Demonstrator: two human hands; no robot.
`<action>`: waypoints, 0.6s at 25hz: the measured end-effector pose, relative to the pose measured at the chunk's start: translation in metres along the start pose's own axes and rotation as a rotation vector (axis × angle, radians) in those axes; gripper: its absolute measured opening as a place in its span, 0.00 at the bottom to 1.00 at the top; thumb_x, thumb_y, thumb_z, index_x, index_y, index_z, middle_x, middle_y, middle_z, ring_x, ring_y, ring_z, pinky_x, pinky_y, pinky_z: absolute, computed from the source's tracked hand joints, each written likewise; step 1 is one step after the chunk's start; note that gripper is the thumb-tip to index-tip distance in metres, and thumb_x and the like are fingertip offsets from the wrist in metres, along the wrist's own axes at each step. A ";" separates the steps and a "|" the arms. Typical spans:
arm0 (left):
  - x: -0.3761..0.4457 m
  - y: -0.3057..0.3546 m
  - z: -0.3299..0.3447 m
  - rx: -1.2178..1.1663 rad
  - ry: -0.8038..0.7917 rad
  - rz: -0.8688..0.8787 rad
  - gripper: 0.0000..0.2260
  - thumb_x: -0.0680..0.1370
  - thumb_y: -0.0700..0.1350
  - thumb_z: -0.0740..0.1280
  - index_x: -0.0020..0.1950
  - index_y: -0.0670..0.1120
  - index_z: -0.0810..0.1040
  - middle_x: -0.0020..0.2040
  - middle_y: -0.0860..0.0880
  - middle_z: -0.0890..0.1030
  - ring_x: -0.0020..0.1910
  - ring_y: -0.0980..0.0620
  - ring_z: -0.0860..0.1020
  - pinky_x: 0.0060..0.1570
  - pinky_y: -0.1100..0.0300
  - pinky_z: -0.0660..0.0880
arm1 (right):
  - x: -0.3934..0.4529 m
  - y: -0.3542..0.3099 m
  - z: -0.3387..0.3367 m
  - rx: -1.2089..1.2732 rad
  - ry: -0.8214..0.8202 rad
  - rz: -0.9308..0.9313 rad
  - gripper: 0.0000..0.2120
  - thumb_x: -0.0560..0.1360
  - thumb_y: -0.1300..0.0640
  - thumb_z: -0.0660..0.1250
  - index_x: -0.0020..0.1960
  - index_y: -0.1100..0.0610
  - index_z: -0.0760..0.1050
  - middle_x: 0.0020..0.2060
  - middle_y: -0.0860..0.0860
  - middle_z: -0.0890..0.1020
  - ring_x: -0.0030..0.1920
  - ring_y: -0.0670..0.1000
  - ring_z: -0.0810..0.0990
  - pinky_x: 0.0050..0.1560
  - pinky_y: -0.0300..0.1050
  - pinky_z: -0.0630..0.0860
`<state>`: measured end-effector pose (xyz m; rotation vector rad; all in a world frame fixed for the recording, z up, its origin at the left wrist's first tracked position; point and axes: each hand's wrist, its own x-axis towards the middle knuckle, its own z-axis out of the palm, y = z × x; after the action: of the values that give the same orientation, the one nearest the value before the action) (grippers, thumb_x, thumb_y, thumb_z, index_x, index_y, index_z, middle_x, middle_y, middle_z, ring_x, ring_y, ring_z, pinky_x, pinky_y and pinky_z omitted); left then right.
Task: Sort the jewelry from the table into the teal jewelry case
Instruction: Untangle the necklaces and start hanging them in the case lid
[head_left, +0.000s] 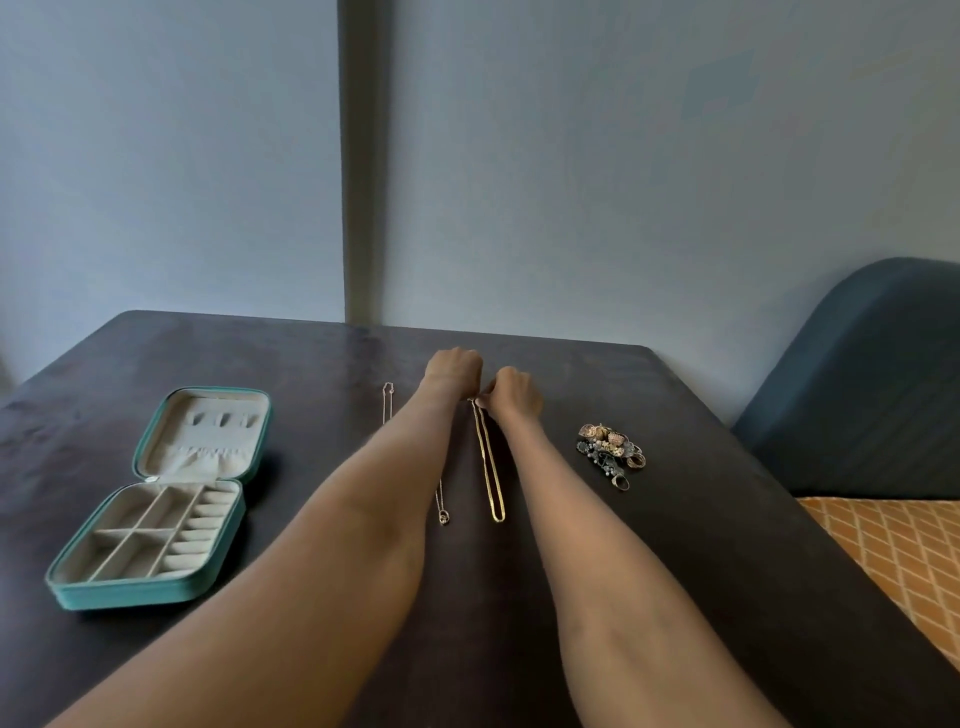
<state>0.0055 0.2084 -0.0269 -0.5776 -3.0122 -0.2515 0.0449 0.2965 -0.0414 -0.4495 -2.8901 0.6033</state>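
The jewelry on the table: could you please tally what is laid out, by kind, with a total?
Gold chain necklace, far end at the hands: 1
Thin silver chains (one, one with pendant): 2
Heap of small pieces, too tangled to count: 1
Teal jewelry case, open: 1
Total: 5

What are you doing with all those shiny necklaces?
A person is sorting jewelry. Both hands are at the far end of a gold chain lying on the dark table: the right hand pinches its top end, and the left hand is curled right beside it. A thin necklace lies left of the chain, and a pile of small pieces sits to the right. The teal case lies open with nothing in its compartments.
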 end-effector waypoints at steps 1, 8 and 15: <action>-0.003 0.000 -0.002 -0.015 -0.008 0.006 0.11 0.75 0.38 0.63 0.56 0.40 0.79 0.57 0.40 0.80 0.57 0.40 0.77 0.56 0.52 0.73 | -0.004 -0.001 -0.001 0.002 0.003 -0.002 0.12 0.75 0.55 0.66 0.55 0.59 0.79 0.56 0.59 0.80 0.58 0.60 0.78 0.52 0.49 0.75; -0.037 -0.010 -0.031 -0.537 -0.008 0.040 0.06 0.77 0.38 0.62 0.51 0.40 0.77 0.51 0.39 0.82 0.48 0.44 0.81 0.50 0.56 0.75 | -0.031 0.005 -0.027 0.363 -0.021 -0.084 0.12 0.75 0.53 0.65 0.51 0.59 0.82 0.47 0.57 0.84 0.49 0.56 0.80 0.44 0.44 0.70; -0.094 -0.011 -0.089 -1.044 -0.110 0.146 0.08 0.78 0.39 0.65 0.56 0.42 0.72 0.38 0.46 0.76 0.33 0.51 0.79 0.42 0.58 0.78 | -0.083 0.001 -0.098 1.098 -0.164 -0.071 0.04 0.77 0.59 0.62 0.44 0.59 0.75 0.32 0.52 0.78 0.34 0.50 0.77 0.43 0.45 0.77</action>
<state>0.0909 0.1489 0.0503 -0.8479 -2.6819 -1.8462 0.1443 0.3062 0.0398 -0.1163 -2.1751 2.0485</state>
